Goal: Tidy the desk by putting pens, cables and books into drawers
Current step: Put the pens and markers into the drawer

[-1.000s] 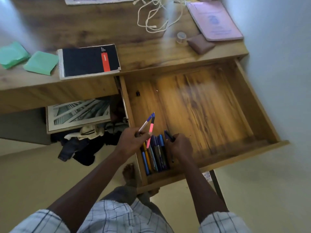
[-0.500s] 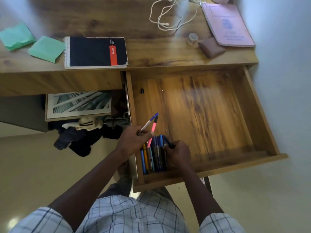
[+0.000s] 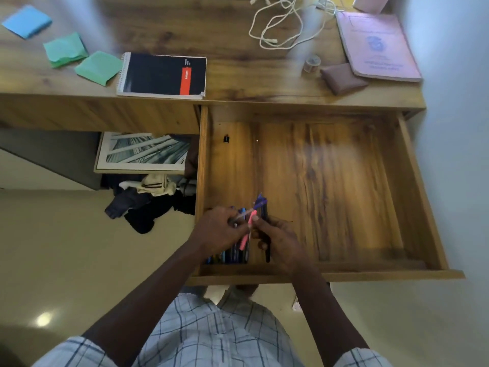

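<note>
Both hands meet over the near-left corner of the pulled-out wooden drawer [image 3: 391,197]. The left hand [image 3: 219,231] has its grip closed around a pink-barrelled pen [image 3: 248,229] and a clear pen with a blue cap [image 3: 258,203], both angled up and to the right. The right hand [image 3: 280,237] touches the same pens from the other side, and its grip is closed on a dark pen [image 3: 267,254] that points toward the drawer's front wall. Below the hands, a row of blue and yellow pens [image 3: 230,256] lies side by side against the drawer's left wall; motion blur hides how many there are. A small black object [image 3: 226,139] sits at the drawer's far-left end.

On the wooden worktop [image 3: 238,35], a black spiral notebook with an orange stripe [image 3: 162,75] lies at the front edge, just left of the drawer. A tangled white cable [image 3: 283,30] lies further back. A pink-covered exercise book [image 3: 378,46] rests at the right end, and a brown wallet [image 3: 342,78] touches its near corner.
</note>
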